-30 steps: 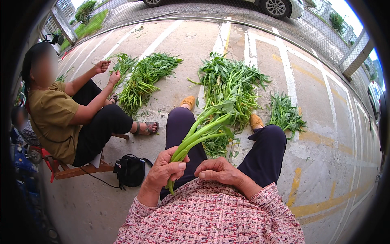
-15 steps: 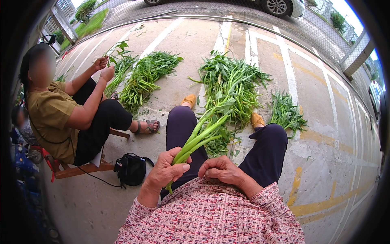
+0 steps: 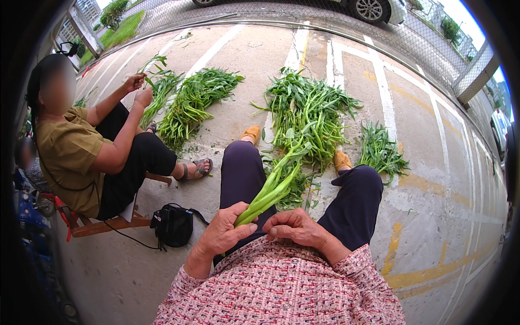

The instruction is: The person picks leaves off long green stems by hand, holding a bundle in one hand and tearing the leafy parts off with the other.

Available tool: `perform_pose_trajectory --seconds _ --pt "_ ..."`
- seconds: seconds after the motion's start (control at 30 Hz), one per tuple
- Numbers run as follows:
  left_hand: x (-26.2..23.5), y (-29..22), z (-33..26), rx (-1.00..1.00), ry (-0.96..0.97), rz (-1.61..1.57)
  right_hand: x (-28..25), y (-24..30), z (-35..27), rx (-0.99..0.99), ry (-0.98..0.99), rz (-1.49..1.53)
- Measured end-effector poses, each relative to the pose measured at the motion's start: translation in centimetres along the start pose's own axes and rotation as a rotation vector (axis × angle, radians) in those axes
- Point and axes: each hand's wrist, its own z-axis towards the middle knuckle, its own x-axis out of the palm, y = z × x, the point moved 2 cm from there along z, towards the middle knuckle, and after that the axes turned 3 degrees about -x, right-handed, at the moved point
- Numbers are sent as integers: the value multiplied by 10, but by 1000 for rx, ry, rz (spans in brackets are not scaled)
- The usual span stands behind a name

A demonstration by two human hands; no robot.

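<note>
My left hand is closed round a small bunch of water spinach, thick green stems in the grip and leafy tips pointing away from me. Just right of the bunch, my right hand is closed with thumb and fingers pressed together in front of my shirt. Whether anything small sits in that pinch is hidden. Beyond my knees lies a large pile of water spinach between my feet. A smaller heap rests to the right of my right foot.
At left a seated co-worker holds a green sprig beside more heaped water spinach. A black bag stands on the concrete near a wooden stool. A wire fence and a parked car are at the back.
The bunch in my left hand has tipped slightly toward me and to the right, and less stem shows below the hand. My right hand stays almost where it was.
</note>
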Motion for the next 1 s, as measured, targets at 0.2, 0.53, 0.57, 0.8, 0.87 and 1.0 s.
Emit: perform_pose_trajectory --seconds 0.2,0.53,0.57,0.8,0.87,1.0 --pt "0 1 -1 34 -17 121 -1 1 -3 -13 11 -40" --pt "-5 11 -4 3 -28 249 1 8 -5 19 23 -21" --pt "-5 13 -5 25 -39 253 1 7 -5 4 28 -15" --pt "-10 19 -13 18 -58 278 0 -1 -3 -38 60 -37" --pt "-11 19 -14 6 -61 267 0 -1 -3 -46 57 -37" --pt "-13 18 -18 -11 -54 240 -9 -3 -4 -30 -54 -105"
